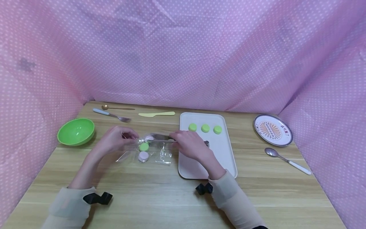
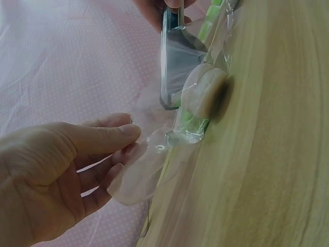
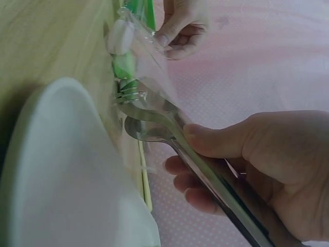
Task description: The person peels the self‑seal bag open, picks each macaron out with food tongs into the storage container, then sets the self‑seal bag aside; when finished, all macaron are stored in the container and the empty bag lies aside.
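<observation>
My left hand [image 1: 116, 139] pinches the edge of a clear plastic bag [image 1: 165, 155] between thumb and fingers. Inside the bag, a pale lilac macaron [image 1: 143, 156] lies nearest me, with a green macaron [image 1: 144, 146] behind it. Another pale macaron [image 1: 149, 137] sits at the far end, partly covered by glare and the film. My right hand [image 1: 190, 144] grips metal tongs [image 3: 187, 154], one tip slotted like a fork and the other rounded like a spoon. The tongs' tips reach into the bag, near the macarons.
A white tray [image 1: 207, 165] with three green macarons [image 1: 205, 128] in a row stands right of the bag. Behind lie a yellow knife [image 1: 156, 114], a fork [image 1: 111, 115] and a gold spoon [image 1: 118, 108]. A green bowl [image 1: 76, 131] stands left; a plate [image 1: 273, 130] and spoon [image 1: 287, 160] lie right.
</observation>
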A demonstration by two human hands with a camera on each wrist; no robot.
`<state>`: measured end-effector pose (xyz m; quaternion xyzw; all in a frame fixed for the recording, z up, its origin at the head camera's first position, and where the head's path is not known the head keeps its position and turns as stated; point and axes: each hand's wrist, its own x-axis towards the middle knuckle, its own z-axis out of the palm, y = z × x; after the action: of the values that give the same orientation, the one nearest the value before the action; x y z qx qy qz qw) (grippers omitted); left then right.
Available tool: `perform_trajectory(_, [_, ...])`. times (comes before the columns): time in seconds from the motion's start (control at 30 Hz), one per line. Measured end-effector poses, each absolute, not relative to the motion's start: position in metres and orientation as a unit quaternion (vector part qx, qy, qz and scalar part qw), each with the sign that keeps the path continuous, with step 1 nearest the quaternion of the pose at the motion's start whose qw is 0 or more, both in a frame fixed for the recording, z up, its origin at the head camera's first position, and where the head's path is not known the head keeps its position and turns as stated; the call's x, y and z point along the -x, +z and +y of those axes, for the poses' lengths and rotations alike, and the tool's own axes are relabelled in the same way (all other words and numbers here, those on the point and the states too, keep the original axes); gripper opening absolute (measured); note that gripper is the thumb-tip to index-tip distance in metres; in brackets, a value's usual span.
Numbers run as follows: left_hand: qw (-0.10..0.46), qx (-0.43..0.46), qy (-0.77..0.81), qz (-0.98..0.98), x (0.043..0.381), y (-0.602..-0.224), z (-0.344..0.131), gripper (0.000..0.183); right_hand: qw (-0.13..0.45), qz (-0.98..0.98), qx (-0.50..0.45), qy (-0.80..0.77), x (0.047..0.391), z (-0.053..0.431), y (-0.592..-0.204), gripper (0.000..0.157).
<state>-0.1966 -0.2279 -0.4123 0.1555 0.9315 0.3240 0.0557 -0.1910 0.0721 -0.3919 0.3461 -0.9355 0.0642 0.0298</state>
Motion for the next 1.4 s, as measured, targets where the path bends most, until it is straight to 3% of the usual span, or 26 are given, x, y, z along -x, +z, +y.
perform_trajectory(0.17, [0.062, -0.157, 0.327, 0.930, 0.197, -0.413, -0.228, 0.016, 0.020, -0.935, -0.348, 0.064, 0.189, 0.078, -0.385, 0.004])
perform_trajectory(0.37, [0.069, -0.155, 0.329, 0.929, 0.197, -0.413, -0.228, 0.017, 0.013, -0.935, -0.349, 0.063, 0.187, 0.083, -0.381, 0.014])
perform_trajectory(0.53, [0.068, -0.158, 0.330, 0.928, 0.195, -0.413, -0.228, 0.016, 0.018, -0.933, -0.355, 0.065, 0.187, 0.081, -0.383, 0.004])
perform_trajectory(1.13, [0.089, -0.176, 0.346, 0.918, 0.194, -0.411, -0.224, 0.017, 0.016, -0.933, -0.354, 0.054, 0.185, 0.079, -0.387, 0.004])
perform_trajectory(1.4, [0.088, -0.183, 0.358, 0.911, 0.194, -0.412, -0.225, 0.018, 0.009, -0.934, -0.355, 0.045, 0.184, 0.085, -0.381, 0.012])
